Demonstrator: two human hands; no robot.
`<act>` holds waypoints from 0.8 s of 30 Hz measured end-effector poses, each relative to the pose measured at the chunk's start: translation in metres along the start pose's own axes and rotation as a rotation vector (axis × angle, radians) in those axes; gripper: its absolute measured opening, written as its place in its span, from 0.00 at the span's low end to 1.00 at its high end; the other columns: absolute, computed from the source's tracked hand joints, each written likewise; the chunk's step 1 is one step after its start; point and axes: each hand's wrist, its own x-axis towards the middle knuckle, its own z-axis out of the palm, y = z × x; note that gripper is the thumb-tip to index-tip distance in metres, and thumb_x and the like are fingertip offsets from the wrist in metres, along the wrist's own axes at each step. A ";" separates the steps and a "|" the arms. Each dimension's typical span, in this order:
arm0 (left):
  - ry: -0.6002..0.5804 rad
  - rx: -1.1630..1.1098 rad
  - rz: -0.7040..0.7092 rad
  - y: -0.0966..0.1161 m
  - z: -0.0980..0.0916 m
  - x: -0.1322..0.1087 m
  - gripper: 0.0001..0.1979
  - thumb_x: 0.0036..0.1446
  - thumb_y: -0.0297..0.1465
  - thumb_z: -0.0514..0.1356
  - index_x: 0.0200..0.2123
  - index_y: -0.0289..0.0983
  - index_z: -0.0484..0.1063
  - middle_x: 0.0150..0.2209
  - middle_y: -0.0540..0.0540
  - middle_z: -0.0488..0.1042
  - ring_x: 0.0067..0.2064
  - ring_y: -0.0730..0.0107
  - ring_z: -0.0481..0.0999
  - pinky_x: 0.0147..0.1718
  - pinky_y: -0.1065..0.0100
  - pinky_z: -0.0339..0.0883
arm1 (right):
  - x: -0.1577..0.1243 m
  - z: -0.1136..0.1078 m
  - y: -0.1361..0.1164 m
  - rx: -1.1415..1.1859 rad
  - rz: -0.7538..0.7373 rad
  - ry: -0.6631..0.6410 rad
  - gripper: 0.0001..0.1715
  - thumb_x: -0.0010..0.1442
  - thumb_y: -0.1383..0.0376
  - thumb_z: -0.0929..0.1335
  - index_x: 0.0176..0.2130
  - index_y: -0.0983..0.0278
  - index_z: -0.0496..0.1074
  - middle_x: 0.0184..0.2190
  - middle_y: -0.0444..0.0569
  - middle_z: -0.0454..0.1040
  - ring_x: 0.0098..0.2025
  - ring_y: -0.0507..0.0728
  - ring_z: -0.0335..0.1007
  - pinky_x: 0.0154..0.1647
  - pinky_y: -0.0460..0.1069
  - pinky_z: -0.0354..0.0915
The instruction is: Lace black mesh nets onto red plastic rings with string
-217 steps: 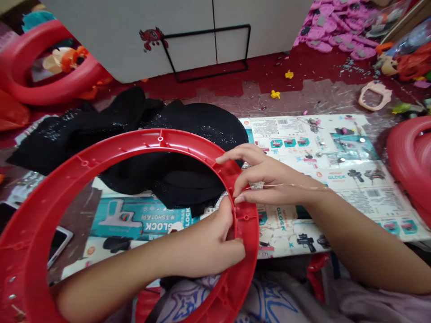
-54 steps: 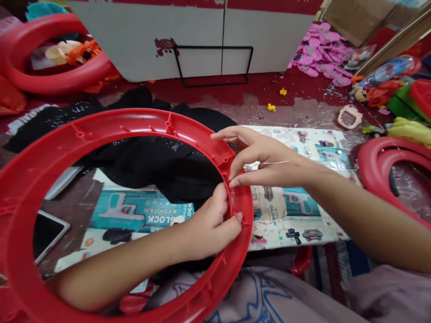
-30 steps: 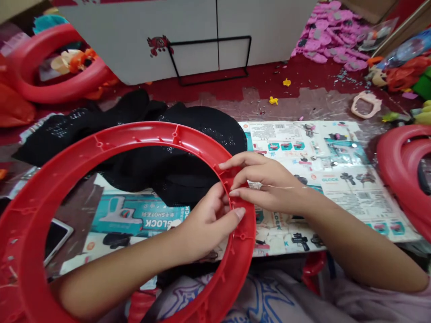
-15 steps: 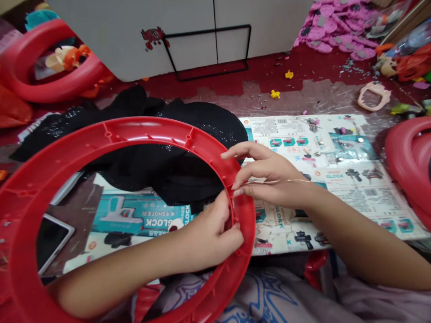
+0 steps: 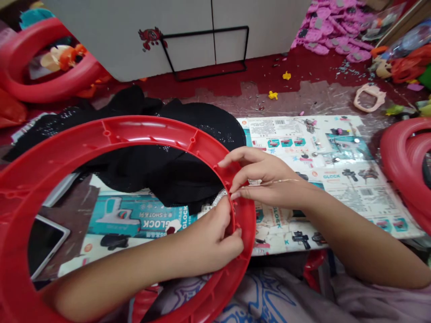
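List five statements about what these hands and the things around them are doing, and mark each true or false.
1. The left hand holds the red ring. True.
2. The right hand rests on the pink pile. False: the right hand is at the red ring's rim.
3. Black cloth lies partly behind the ring. True.
4. The pale frame hangs on the ring. False: the pale frame lies apart from it.
5. A dark-screened device shows through the ring's opening. True.

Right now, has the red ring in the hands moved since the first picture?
Yes: against the black cloth, the far edge of the red ring lies farther away, and its posts sit further right.
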 end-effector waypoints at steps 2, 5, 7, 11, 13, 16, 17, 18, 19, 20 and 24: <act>-0.034 -0.082 -0.043 0.000 -0.001 -0.001 0.22 0.55 0.29 0.55 0.53 0.36 0.56 0.41 0.44 0.68 0.40 0.63 0.70 0.38 0.61 0.67 | 0.000 -0.003 -0.001 -0.014 0.000 -0.027 0.05 0.55 0.71 0.70 0.29 0.63 0.76 0.46 0.49 0.71 0.48 0.54 0.69 0.49 0.51 0.67; -0.077 -0.354 -0.083 0.002 0.000 0.000 0.23 0.56 0.32 0.57 0.54 0.39 0.55 0.39 0.46 0.68 0.38 0.67 0.71 0.33 0.67 0.67 | -0.001 -0.006 -0.003 -0.035 -0.022 -0.043 0.05 0.55 0.73 0.70 0.30 0.64 0.75 0.45 0.48 0.72 0.47 0.54 0.70 0.47 0.50 0.67; -0.036 -0.520 -0.109 0.004 0.002 0.002 0.20 0.57 0.35 0.58 0.52 0.39 0.57 0.35 0.49 0.68 0.33 0.72 0.70 0.29 0.71 0.65 | -0.001 -0.006 -0.002 -0.039 -0.037 -0.052 0.06 0.54 0.74 0.69 0.30 0.64 0.75 0.45 0.48 0.72 0.47 0.53 0.70 0.47 0.49 0.67; 0.226 -0.625 -0.039 0.006 0.006 0.009 0.18 0.56 0.33 0.60 0.48 0.38 0.60 0.36 0.48 0.71 0.35 0.70 0.73 0.32 0.71 0.67 | -0.001 -0.004 -0.002 -0.026 -0.051 -0.072 0.07 0.53 0.77 0.69 0.30 0.66 0.74 0.44 0.51 0.71 0.46 0.52 0.70 0.47 0.47 0.66; 0.271 -0.610 0.003 0.005 0.007 0.010 0.18 0.54 0.32 0.61 0.47 0.38 0.61 0.38 0.47 0.72 0.40 0.67 0.74 0.36 0.70 0.68 | -0.001 -0.003 -0.002 -0.014 -0.061 -0.078 0.07 0.53 0.77 0.68 0.30 0.67 0.74 0.44 0.51 0.71 0.46 0.52 0.70 0.47 0.47 0.66; 0.289 -0.562 -0.003 0.003 0.007 0.011 0.19 0.53 0.29 0.61 0.48 0.38 0.60 0.39 0.47 0.72 0.40 0.68 0.73 0.35 0.70 0.68 | -0.002 -0.001 -0.004 -0.022 -0.053 -0.089 0.07 0.53 0.76 0.68 0.30 0.65 0.74 0.45 0.50 0.71 0.46 0.53 0.70 0.47 0.48 0.66; 0.295 -0.539 -0.016 0.002 0.007 0.011 0.20 0.52 0.28 0.60 0.49 0.38 0.59 0.39 0.47 0.71 0.38 0.69 0.73 0.34 0.71 0.68 | -0.002 0.000 -0.005 -0.036 -0.044 -0.088 0.07 0.54 0.75 0.68 0.30 0.65 0.74 0.45 0.50 0.71 0.47 0.53 0.70 0.48 0.48 0.66; 0.296 -0.512 -0.035 0.002 0.006 0.011 0.21 0.52 0.28 0.59 0.50 0.37 0.58 0.39 0.48 0.71 0.36 0.71 0.72 0.32 0.71 0.67 | -0.003 0.001 -0.005 -0.053 -0.035 -0.084 0.07 0.54 0.74 0.67 0.30 0.64 0.74 0.46 0.50 0.71 0.47 0.53 0.70 0.48 0.49 0.67; 0.295 -0.482 -0.055 0.001 0.005 0.011 0.22 0.52 0.28 0.58 0.51 0.37 0.57 0.38 0.48 0.70 0.35 0.72 0.71 0.30 0.72 0.66 | -0.003 0.002 -0.005 -0.071 -0.028 -0.081 0.07 0.55 0.74 0.67 0.30 0.64 0.74 0.46 0.50 0.71 0.47 0.54 0.70 0.48 0.49 0.67; 0.292 -0.447 -0.072 0.001 0.005 0.011 0.23 0.52 0.27 0.58 0.51 0.37 0.56 0.38 0.49 0.70 0.34 0.73 0.70 0.29 0.73 0.66 | -0.004 0.003 -0.004 -0.087 -0.027 -0.078 0.06 0.55 0.73 0.67 0.30 0.64 0.74 0.47 0.51 0.70 0.47 0.54 0.70 0.48 0.49 0.67; 0.273 -0.335 -0.099 0.001 0.004 0.011 0.23 0.50 0.26 0.56 0.50 0.37 0.56 0.38 0.50 0.68 0.35 0.72 0.70 0.30 0.72 0.66 | -0.005 0.005 -0.003 -0.147 -0.058 -0.101 0.07 0.56 0.73 0.66 0.33 0.64 0.74 0.49 0.52 0.70 0.48 0.54 0.69 0.48 0.50 0.67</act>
